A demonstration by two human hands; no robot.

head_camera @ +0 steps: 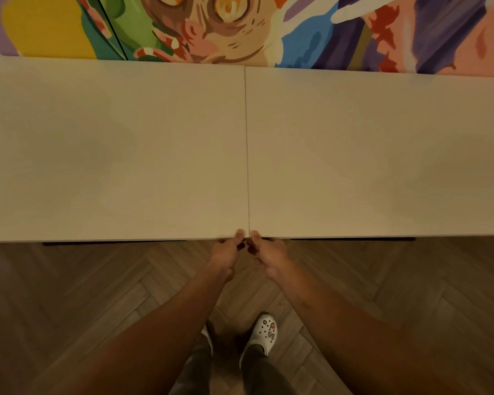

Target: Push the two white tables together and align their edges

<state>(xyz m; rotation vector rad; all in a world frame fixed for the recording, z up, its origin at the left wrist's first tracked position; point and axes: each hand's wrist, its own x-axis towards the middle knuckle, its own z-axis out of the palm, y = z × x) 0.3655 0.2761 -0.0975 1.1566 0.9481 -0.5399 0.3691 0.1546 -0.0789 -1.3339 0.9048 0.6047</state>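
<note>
Two white tables stand side by side against the wall. The left table (111, 155) and the right table (377, 155) meet along a thin seam that runs from the wall to the near edge. Their near edges form almost one line; at the far edge the right table sits slightly lower in the view. My left hand (226, 253) grips the near corner of the left table, thumb on top. My right hand (267, 253) grips the near corner of the right table in the same way. The two hands almost touch at the seam.
A colourful mural (240, 27) covers the wall right behind the tables. Below the near edge lies a herringbone wood floor (69, 295). My feet stand close to the tables, one in a white clog (265, 333). Dark frame rails show under both tabletops.
</note>
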